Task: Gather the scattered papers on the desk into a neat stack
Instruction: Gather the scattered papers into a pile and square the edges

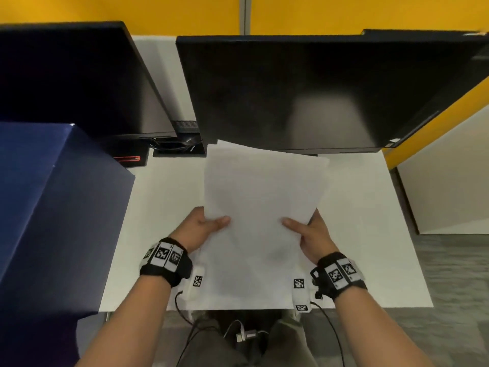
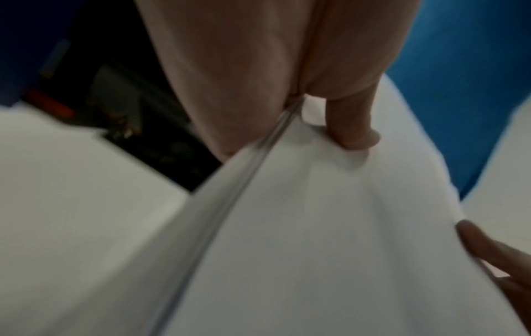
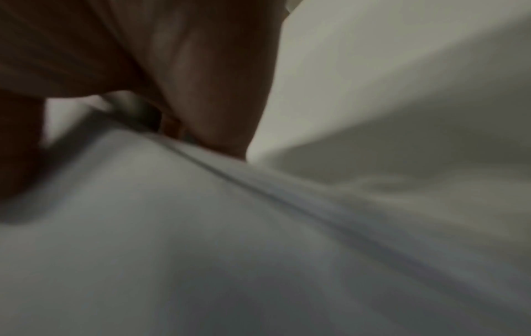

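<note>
head view: both hands grip the papers [image 1: 264,197], left hand [image 1: 203,226] and right hand [image 1: 309,231] pinching the near corners, long axis running away from the fingers, far edges fanned. left wrist: thumb [image 2: 353,127] clamps on top. right wrist: too dark, sheets under the palm.

We noted the papers [image 1: 264,197]: thin, matt white sheets, smooth, edges layered in the left wrist view. Beneath them the desk [image 1: 370,221] looked matt white and smooth. Behind the papers, two monitors [image 1: 304,94] showed glossy black screens. Left of the papers, a blue box [image 1: 53,207] looked like smooth card.
</note>
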Available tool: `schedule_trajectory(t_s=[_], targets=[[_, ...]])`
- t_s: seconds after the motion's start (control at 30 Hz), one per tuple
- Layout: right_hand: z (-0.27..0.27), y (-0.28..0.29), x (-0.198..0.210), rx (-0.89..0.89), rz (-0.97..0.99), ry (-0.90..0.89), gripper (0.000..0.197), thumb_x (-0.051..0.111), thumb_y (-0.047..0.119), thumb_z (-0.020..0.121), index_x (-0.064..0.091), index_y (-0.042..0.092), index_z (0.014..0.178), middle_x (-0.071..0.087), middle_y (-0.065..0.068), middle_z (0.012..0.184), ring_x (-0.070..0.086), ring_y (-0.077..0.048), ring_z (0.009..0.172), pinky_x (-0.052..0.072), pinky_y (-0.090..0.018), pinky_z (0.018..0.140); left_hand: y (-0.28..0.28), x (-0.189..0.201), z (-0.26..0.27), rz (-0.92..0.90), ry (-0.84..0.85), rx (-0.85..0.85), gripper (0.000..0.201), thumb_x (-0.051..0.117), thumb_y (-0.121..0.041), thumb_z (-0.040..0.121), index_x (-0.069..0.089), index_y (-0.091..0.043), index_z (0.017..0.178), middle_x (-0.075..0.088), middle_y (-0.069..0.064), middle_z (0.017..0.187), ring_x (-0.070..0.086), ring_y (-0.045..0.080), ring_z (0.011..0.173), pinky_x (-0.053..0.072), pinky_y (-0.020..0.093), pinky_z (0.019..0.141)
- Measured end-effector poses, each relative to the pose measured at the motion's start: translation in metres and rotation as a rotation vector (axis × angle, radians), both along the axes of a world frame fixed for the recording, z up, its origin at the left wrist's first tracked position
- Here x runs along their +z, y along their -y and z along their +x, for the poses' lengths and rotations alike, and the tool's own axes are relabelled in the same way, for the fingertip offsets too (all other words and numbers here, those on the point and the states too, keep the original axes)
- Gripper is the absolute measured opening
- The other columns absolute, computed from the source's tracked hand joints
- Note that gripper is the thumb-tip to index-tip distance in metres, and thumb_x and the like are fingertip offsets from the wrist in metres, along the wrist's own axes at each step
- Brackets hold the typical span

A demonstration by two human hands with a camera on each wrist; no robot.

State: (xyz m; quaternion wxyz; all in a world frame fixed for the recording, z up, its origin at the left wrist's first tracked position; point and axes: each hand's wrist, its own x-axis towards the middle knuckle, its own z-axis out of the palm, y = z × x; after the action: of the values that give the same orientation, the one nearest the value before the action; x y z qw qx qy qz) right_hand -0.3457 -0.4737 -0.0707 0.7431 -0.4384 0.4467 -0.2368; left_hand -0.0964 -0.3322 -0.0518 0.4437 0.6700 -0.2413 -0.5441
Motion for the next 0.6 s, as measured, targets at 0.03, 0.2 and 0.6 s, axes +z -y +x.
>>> schedule_trajectory(t_s=[0.03,0.2,0.6], targets=[[0.000,0.003,0.013,0.009,-0.054,0.021,0.088,0.093,0.022,0.060,0.049,0.011,0.136,0.065,-0.014,0.129,0.061,-0.035,0.122,0.049,-0.048,0.099,-0.001,0.015,0.005,-0.061,0.000,-0.035,0.047,0.078,-0.035,0.078,0.070,-0.010,0.117,0.077,0.009,0.109,0.073,0.027,0.102,0.058,0.041,0.089],[0.006,0.010,0.082,0.109,-0.367,-0.017,0.056,0.090,0.010,0.064,0.065,0.020,0.114,0.075,0.005,0.109,0.069,-0.014,0.107,0.054,-0.023,0.087,0.010,0.073,0.016,-0.278,0.155,-0.002,0.016,0.071,-0.014,0.090,0.073,-0.022,0.104,0.079,-0.005,0.101,0.074,0.013,0.097,0.058,0.027,0.085],[0.033,0.003,0.088,-0.113,-0.583,-0.040,0.040,0.081,0.003,0.076,0.065,0.024,0.107,0.070,0.014,0.101,0.068,0.010,0.090,0.056,-0.015,0.083,0.021,0.048,-0.022,-0.333,0.389,0.427,0.035,0.080,-0.014,0.081,0.063,-0.012,0.111,0.070,-0.010,0.099,0.067,-0.014,0.087,0.049,0.004,0.073]])
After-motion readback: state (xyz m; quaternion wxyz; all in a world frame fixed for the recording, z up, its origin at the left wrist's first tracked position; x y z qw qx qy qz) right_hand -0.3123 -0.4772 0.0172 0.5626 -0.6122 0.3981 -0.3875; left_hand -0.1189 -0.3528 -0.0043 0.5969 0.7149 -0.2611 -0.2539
